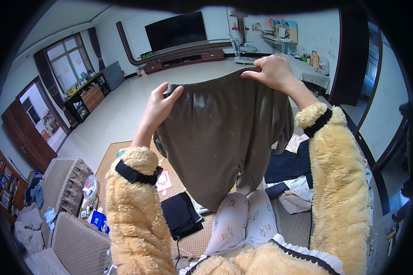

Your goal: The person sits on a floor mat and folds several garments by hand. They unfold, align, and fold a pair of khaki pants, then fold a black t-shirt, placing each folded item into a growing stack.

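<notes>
A dark olive-brown garment with a gathered elastic waistband hangs spread out in front of me, looking like a pair of trousers. My left hand pinches one end of the waistband, thumb on the near side. The other end is gripped by my right hand, held a little higher. The lower part of the cloth reaches down to my knees. Below it on the left lies a folded black garment on the woven mat. Dark navy clothing and white clothing lie in a pile at the right.
A quilted grey sofa stands at the left, with a blue packet and a clear plastic bag beside it. The woven mat covers the floor ahead. A television hangs above a low cabinet across the room.
</notes>
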### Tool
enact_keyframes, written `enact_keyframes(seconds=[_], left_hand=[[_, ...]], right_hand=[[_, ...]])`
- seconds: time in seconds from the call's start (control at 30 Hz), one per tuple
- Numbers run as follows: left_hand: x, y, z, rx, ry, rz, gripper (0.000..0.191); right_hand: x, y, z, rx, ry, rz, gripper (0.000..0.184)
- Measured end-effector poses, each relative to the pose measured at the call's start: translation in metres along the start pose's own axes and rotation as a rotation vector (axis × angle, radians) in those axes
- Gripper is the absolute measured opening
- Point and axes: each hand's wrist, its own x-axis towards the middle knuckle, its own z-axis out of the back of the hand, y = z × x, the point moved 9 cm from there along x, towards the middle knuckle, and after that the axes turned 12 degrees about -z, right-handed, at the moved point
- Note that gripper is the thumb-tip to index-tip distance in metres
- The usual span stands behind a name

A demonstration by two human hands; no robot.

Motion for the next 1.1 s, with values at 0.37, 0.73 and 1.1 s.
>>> enact_keyframes(seconds=[0.37, 0.73, 1.1], left_hand=[[0.006, 0.006, -0.076, 0.331, -0.109, 0.132, 0.038], [0.023, -0.031, -0.077, -0.288, -0.069, -0.170, 0.057], [0.021, -0.107, -0.024, -0.193, -0.034, -0.444, 0.048]], right_hand=[[-0.003, 0.013, -0.122, 0.405, 0.412, -0.388, 0.039], [-0.014, 0.088, -0.084, 1.701, 0.800, -0.311, 0.019], [-0.011, 0.111, 0.024, 0.564, -0.173, 0.422, 0.098]])
